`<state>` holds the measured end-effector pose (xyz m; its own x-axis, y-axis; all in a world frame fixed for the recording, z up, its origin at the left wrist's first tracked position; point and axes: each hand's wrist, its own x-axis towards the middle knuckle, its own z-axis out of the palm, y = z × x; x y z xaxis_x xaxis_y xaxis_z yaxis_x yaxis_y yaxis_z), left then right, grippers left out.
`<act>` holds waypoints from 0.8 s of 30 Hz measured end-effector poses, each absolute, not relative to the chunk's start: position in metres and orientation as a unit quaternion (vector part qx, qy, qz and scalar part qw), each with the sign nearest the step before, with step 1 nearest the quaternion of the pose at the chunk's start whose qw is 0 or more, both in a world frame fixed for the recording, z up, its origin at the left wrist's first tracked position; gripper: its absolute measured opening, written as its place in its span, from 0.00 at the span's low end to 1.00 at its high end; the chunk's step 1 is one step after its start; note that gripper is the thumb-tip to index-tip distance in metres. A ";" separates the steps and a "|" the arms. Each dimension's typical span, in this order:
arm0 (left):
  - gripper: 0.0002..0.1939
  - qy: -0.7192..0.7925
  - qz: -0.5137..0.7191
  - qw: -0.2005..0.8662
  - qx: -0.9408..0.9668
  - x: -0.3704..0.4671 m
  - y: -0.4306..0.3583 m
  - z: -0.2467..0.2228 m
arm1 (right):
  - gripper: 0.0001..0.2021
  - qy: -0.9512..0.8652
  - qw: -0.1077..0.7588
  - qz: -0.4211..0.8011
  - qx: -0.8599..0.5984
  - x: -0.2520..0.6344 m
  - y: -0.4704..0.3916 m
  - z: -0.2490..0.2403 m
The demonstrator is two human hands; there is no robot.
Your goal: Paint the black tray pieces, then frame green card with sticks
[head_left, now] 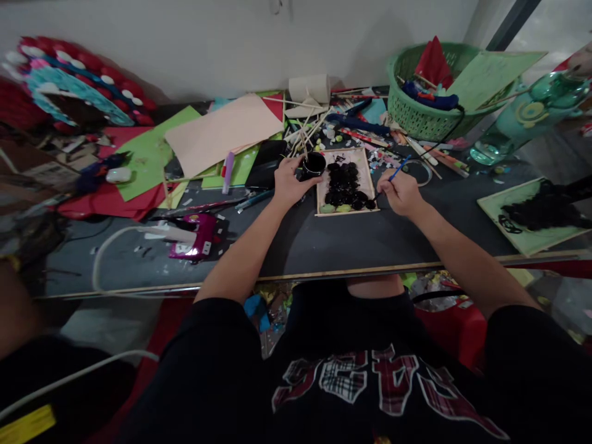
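My left hand (290, 183) is closed round a small cup of black paint (314, 164), held at the upper left edge of a stick-framed board (365, 161). Rounded lumps (343, 182) cover the middle of that board, most of them coated glossy black. Along its front edge a few pale green lumps (343, 208) still show their own colour. In my right hand (401, 190) is a thin blue paintbrush (398, 168), pinched and tilted. Its dark tip reaches the lumps at the board's lower right corner; whether it touches them I cannot tell.
Behind the board lie sticks, scraps and scissors (356, 120). A green basket (416, 111) and a clear green bottle (494, 139) stand right, near a black-painted board (490, 200). Coloured paper (222, 132) and a purple device with a white cable (198, 237) are left.
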<state>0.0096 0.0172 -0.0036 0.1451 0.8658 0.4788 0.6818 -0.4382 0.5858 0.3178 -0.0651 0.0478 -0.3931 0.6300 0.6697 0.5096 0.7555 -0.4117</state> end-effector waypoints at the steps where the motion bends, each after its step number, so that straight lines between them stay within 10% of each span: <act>1: 0.40 0.517 0.400 0.112 0.748 0.009 0.018 -0.004 | 0.24 -0.829 0.433 0.059 -0.348 0.318 -0.065 0.048; 24: 0.35 0.497 0.408 0.094 0.760 0.008 0.022 -0.009 | 0.20 -0.893 0.338 -0.125 -0.270 0.299 -0.067 0.050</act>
